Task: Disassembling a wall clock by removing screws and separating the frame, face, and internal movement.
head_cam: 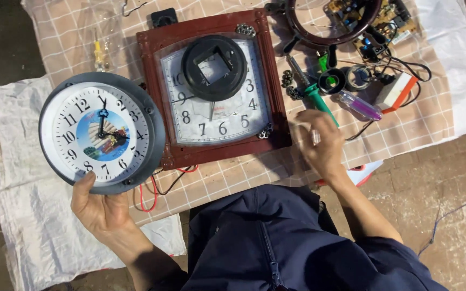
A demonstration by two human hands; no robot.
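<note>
Left hand [101, 213] pinches the round grey wall clock [102, 132] by its lower rim over the white sack, looks light, rigid, exposed hands fragile so rim-hold only; right hand [319, 143] loosely curled beside the green screwdriver [313, 91], apparently empty.

Clear plastic bag [102, 37] at top left on checked cloth; small white-and-orange box [396, 90] at right, among tools

A floor-level repair spot — clocks [214, 86], soldering iron [311, 91], circuit board [384, 16].
</note>
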